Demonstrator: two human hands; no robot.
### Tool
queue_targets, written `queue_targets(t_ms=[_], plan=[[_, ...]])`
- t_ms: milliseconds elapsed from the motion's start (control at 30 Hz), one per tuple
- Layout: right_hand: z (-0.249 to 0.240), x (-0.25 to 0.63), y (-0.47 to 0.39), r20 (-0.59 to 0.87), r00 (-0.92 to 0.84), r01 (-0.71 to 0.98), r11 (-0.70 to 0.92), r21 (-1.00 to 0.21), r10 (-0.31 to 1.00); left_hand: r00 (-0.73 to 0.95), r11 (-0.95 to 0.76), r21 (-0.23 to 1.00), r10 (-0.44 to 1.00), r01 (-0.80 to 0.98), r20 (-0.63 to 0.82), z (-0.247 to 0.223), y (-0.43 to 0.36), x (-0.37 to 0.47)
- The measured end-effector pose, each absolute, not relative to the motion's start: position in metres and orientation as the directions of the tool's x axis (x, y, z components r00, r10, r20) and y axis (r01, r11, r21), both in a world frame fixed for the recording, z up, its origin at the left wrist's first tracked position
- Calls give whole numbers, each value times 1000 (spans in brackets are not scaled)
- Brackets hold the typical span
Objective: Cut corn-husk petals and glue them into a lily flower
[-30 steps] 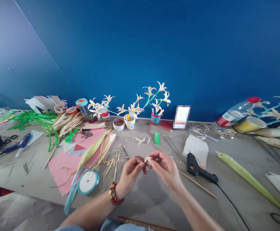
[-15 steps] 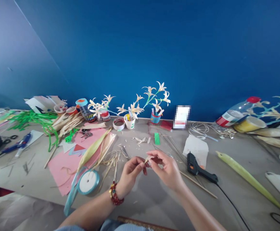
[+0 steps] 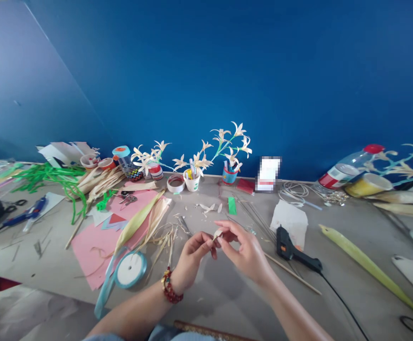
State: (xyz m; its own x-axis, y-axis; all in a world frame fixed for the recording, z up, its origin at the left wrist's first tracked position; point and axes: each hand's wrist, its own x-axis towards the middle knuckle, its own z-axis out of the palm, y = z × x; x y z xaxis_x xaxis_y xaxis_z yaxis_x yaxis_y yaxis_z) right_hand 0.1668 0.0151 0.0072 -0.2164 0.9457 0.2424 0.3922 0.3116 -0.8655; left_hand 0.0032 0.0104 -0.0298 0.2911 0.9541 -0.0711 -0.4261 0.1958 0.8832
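Over the middle of the table, both my hands meet at a small pale corn husk piece point(image 3: 217, 233). The thumb and fingers of my left hand point(image 3: 193, 257) pinch its lower end. From the other side my right hand point(image 3: 245, 250) grips its upper part between thumb and fingers. Much of the piece is hidden by the fingers. Just beyond them lie several loose cream petals point(image 3: 208, 208) and a green paper scrap point(image 3: 231, 205). Dry husk strips point(image 3: 164, 239) lie left of my left hand.
A black glue gun point(image 3: 297, 253) with its cord lies right of my hands, beside a wooden stick point(image 3: 291, 273). To the left are a ribbon spool point(image 3: 130, 268) and pink paper point(image 3: 89, 253). Husk flowers stand in cups point(image 3: 191, 182) along the blue wall point(image 3: 206, 71).
My right fingers have shifted slightly around the husk piece, and it now shows more upright and rounded. My left hand keeps its pinch almost unmoved.
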Motion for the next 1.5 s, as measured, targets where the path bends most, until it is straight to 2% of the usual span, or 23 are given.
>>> queue_targets(t_ms=[200,467,1500], plan=[[2,164,17,236,-216,343,300,-890,948,323,273,820,939,-504,-114,-30,11,5],[-4,164,21,206,-224,327,273,-905,953,336,295,776,935,-557,-114,-34,10,5],[-5,162,21,187,-207,185,226,-957,960,315,276,769,943,-576,-103,-40,10,7]])
